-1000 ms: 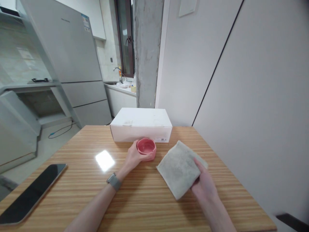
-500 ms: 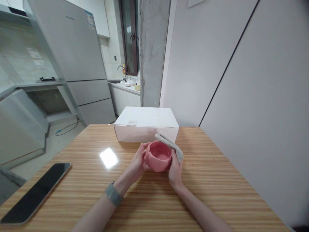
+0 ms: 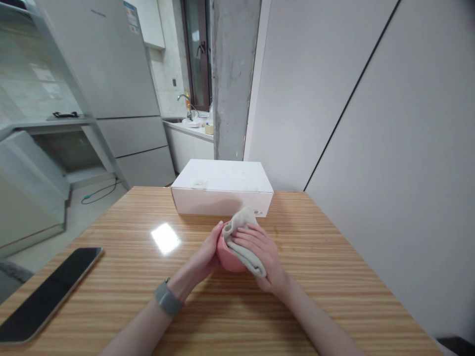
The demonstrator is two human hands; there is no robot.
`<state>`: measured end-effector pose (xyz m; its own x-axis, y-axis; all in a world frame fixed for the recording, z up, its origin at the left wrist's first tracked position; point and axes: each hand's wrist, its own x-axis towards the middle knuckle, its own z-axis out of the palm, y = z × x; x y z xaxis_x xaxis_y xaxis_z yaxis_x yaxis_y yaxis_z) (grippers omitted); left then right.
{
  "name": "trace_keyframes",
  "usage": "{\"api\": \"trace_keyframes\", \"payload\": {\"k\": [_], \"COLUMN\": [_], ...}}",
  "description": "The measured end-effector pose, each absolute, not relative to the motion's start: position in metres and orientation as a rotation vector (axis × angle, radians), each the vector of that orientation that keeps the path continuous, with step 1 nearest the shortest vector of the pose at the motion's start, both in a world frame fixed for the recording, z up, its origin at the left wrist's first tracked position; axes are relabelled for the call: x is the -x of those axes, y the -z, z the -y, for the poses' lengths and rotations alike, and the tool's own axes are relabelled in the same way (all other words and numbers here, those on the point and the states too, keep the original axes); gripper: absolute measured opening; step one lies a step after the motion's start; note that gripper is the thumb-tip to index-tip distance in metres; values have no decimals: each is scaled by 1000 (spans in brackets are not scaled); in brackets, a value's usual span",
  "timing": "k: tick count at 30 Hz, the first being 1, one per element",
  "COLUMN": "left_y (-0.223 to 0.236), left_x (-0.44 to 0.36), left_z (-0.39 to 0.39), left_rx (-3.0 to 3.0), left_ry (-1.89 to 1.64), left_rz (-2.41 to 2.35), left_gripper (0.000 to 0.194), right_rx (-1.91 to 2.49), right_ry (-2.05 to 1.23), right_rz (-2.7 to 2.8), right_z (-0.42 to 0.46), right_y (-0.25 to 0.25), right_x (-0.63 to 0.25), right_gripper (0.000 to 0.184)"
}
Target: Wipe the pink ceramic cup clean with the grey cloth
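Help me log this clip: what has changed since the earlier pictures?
The right hand has brought the gray cloth leftward onto the pink bowl, which the left hand has drawn nearer the person. No hold was visibly released. The white box and phone stayed put.

No wording is legible. The tall grey metal refrigerator (image 3: 122, 69) bears small dark lettering (image 3: 98, 13) and a blue-and-white rectangular sticker (image 3: 131, 16); the white rectangular cardboard box (image 3: 222, 176) has tiny dark printed marks (image 3: 258, 212) on its front.
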<state>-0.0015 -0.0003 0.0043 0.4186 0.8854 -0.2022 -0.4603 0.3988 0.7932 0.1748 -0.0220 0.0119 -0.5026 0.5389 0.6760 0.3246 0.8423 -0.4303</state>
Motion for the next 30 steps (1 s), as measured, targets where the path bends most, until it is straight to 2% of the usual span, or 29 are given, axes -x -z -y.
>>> {"api": "trace_keyframes", "payload": {"k": [4, 10, 17, 21, 26, 30], "left_y": [-3, -11, -2, 4, -5, -15], "left_x": [5, 3, -10, -16, -11, 6], "left_z": [-2, 4, 14, 18, 8, -3], "left_rx": [-899, -1248, -1184, -1198, -866, -808], "left_ry": [-996, -1138, -1246, -1349, -1222, -929], "left_rz": [-785, -900, -916, -835, -658, -671], "left_gripper": [59, 51, 53, 49, 50, 66], "right_rx": [590, 685, 907, 917, 738, 588], "right_ry": [-311, -344, -299, -236, -137, -146], "right_rz": [2327, 2335, 2146, 2022, 2257, 2444], "right_z": [23, 21, 18, 15, 13, 21], "right_y": [-17, -21, -11, -2, -4, -9], "right_x": [-172, -167, -160, -160, -174, -167], "right_gripper": [54, 46, 37, 39, 51, 57]}}
